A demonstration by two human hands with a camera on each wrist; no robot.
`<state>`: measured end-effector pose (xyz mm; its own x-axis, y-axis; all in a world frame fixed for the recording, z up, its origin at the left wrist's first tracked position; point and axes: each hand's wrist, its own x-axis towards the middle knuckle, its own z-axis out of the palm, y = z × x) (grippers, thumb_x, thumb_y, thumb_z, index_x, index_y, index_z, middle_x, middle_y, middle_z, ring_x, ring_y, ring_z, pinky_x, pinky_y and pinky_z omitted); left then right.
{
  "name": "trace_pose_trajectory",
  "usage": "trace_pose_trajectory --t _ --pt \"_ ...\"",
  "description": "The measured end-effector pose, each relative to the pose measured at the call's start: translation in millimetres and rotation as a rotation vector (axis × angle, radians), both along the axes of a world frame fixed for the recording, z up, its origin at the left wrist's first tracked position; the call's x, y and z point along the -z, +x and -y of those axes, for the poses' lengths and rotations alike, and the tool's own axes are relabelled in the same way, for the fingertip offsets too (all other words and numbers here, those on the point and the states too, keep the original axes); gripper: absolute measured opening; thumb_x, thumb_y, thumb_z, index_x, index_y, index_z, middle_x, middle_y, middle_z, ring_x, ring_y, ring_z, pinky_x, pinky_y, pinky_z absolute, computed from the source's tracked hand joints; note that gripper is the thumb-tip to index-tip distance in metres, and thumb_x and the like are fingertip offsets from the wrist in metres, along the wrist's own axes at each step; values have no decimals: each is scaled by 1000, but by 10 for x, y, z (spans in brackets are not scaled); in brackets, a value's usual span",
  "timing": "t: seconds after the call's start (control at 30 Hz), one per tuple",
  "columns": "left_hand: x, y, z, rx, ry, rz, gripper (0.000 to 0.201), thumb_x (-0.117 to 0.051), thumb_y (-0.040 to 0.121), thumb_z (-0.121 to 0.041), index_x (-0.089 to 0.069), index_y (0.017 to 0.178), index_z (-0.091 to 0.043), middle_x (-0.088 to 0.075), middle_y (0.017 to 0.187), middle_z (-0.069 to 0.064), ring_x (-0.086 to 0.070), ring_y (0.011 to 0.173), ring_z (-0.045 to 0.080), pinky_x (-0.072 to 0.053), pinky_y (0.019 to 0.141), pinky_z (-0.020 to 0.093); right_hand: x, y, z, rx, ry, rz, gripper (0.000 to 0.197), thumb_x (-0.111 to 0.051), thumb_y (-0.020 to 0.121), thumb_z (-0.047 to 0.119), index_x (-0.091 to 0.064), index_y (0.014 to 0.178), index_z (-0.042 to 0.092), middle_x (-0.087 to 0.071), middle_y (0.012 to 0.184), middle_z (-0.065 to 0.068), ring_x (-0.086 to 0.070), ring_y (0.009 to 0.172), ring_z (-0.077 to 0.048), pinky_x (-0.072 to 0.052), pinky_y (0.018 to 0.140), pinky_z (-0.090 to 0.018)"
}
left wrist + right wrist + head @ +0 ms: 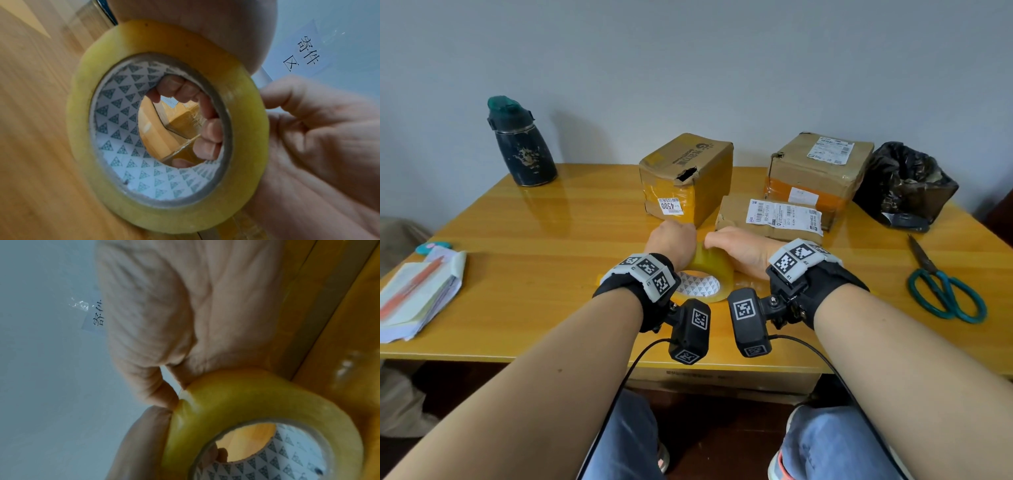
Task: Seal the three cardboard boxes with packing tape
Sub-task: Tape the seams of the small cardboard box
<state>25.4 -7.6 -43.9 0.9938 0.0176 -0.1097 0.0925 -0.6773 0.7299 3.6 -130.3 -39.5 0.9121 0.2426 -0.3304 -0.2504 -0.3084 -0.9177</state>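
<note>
Low in the middle of the head view, both hands meet on the tape, a yellowish roll standing tilted on the tabletop. The left hand grips the roll from the left, and the right hand grips it from the right, knuckles up, so the fingers themselves are hidden from above.

Only the left wrist view shows where those fingers go: fingertips curl through the core and press against its inner wall, printed with grey triangles, while the thumb lies on the outer band at the right of the frame. Through the hole a box corner shows. The right wrist view adds the outside of the roll, where the right thumb and a finger pinch at the tape surface at mid-frame; whether a free end is lifted is too blurred to tell.

Above the hands in the head view stand three boxes: a tall box at centre, a flat box just right of it, and a large box behind that. Scissors lie at the right edge, a bottle upper left, a notebook at far left, a black bag upper right.
</note>
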Motion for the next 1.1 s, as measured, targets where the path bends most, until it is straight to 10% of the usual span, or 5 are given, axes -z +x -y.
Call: trace_pose_trajectory --t 0.17,0.33,0.7,0.87,1.1 --pt "0 5 -22 -50 -121 -43 33 -39 96 -20 -61 92 4 -57 91 18 -54 81 33 -38 71 33 -9 59 -42 9 5 -22 26 -39 91 7 -46 67 13 -43 65 -8 -43 60 -21 -37 64 -31" --pt "12 -1 -47 -76 -122 -48 38 -37 96 -16 -39 59 -9 -41 65 5 -35 56 18 -30 64 31 -39 76 -119 -5 -98 13 24 -41 90 16 -41 66 19 -35 64 -4 -36 62 -20 -30 61 -30" --pt "-14 -35 -25 -78 -147 -42 35 -41 94 -17 -40 60 -11 -41 62 3 -38 57 21 -27 50 30 -53 15 -139 45 -64 2 30 -38 95 16 -43 66 17 -39 64 -6 -41 63 -22 -35 62 -31" --pt "-19 -45 -14 -82 -143 -45 35 -42 94 -18 -40 59 -12 -41 61 2 -36 54 18 -27 49 30 -60 16 -119 84 -1 -39 6 -47 73 18 -43 69 18 -39 68 -9 -40 68 -26 -36 73 -37" --pt "-7 -37 -38 -78 -129 -39 36 -41 95 -20 -41 60 -12 -40 63 3 -37 55 18 -26 50 30 16 63 -35 -17 92 -75 17 -47 94 7 -60 95 -4 -59 89 -24 -58 81 -33 -48 87 -44"
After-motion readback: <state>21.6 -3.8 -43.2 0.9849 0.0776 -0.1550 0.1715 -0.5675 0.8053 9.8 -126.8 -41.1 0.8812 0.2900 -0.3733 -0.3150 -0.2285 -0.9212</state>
